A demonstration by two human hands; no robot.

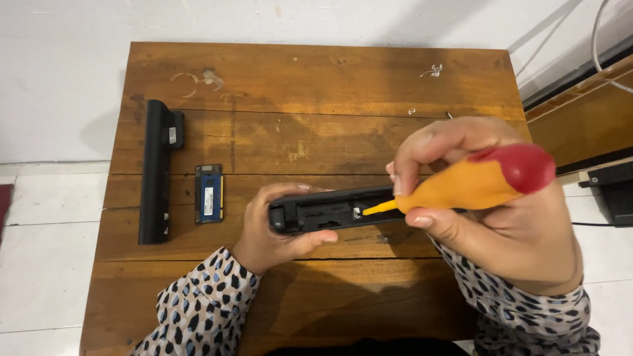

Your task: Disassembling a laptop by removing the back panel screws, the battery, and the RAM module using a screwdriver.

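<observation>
1 head camera looks steeply down, close above the wooden table (pixel 316 79), facing the white wall.

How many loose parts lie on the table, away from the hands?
2. A long black battery lies near the table's left edge, and a small blue memory module lies just right of it. Smaller bits may be hidden under the hands.
</observation>
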